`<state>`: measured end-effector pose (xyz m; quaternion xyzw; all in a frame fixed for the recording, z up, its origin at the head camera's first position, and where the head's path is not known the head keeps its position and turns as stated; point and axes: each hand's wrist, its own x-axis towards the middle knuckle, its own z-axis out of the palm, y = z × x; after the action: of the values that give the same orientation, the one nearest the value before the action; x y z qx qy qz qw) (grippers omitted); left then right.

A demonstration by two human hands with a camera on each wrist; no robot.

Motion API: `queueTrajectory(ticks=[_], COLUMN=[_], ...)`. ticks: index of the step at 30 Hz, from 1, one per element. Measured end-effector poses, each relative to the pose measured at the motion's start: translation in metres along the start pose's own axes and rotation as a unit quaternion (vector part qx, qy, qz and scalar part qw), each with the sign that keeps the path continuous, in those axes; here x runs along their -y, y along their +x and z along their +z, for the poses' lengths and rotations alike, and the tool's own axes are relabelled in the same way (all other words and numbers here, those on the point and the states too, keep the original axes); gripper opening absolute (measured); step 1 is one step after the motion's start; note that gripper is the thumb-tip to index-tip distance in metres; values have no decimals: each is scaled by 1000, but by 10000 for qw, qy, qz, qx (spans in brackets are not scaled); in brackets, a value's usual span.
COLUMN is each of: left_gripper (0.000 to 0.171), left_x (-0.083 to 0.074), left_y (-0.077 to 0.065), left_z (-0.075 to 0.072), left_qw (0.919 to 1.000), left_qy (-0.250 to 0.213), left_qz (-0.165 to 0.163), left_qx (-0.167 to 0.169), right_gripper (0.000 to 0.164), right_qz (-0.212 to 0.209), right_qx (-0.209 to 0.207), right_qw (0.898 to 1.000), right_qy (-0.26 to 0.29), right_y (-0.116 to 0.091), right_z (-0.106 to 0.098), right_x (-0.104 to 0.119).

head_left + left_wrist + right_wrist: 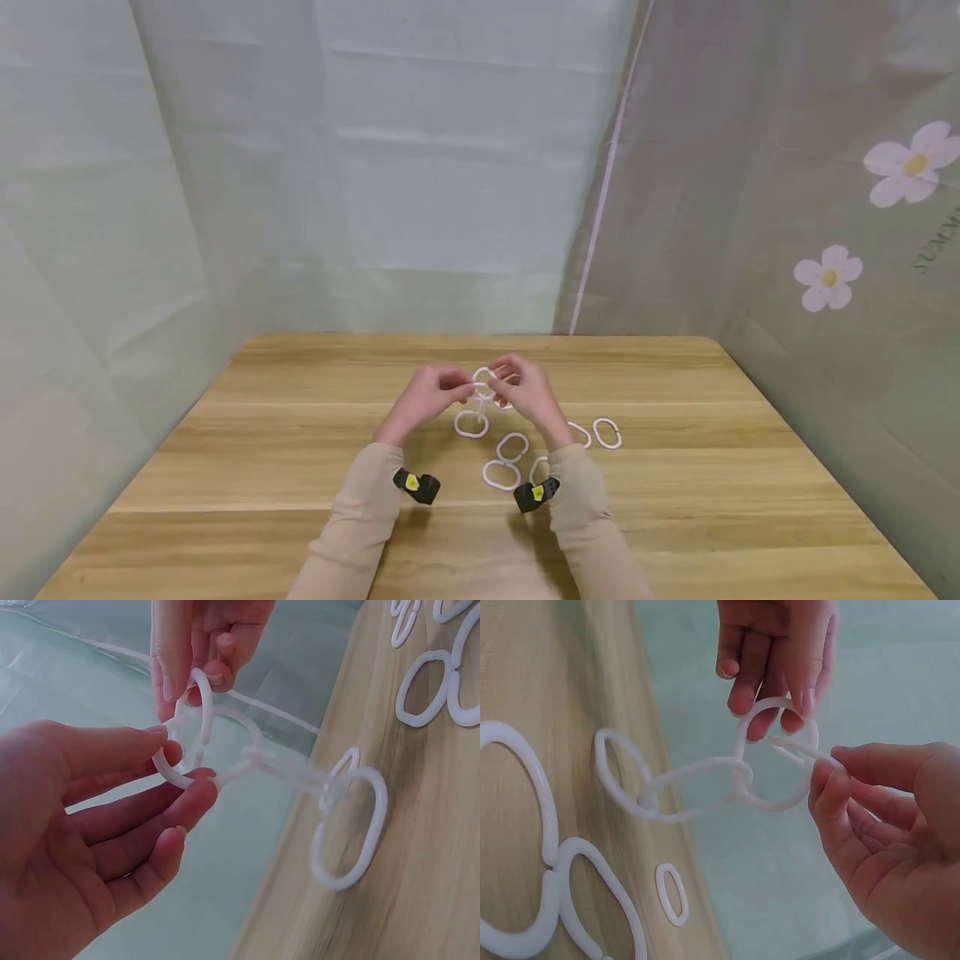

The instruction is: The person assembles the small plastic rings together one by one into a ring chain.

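Observation:
My left hand [427,397] pinches a white oval plastic chain link [739,742] between thumb and fingers. Another white link [208,712] is pinched in my right hand [529,393]. This second link overlaps the first near my fingertips and seems to pass through it. From the left hand's link hangs a joined link [705,763], blurred in the left wrist view. A further link [380,810] is hooked at the lower end of that chain. Both hands are raised close together above the table, and fingers hide parts of the two held links.
Several loose white links lie on the wooden table [262,467]: one link [620,435] to the right, another link [501,488] nearer me, and one link [660,889] beyond the hands. Curtains [450,167] stand behind and at both sides.

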<state>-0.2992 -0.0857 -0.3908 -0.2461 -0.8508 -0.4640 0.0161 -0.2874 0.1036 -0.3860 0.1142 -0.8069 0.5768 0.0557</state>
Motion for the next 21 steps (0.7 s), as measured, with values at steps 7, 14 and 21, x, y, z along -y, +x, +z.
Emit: queueTrajectory(ticks=[7,14,21], left_gripper=[16,19,23], left_x=[-1,3,3], left_y=[0,-2,-2], left_z=[-2,-9,-14], left_qw=[9999,9997,9991], left_qy=[-16,88,26], left_qz=[26,20,-327], left_qx=[100,249,286], right_gripper=[17,16,17], right_qz=[-151,-112,-248], right_qx=[95,31,41], right_qw=[9994,9986,9978], right_qy=[-286,-507,-620], right_y=[0,-1,-1], right_z=[-4,-12,-14], right_x=[-2,0,3])
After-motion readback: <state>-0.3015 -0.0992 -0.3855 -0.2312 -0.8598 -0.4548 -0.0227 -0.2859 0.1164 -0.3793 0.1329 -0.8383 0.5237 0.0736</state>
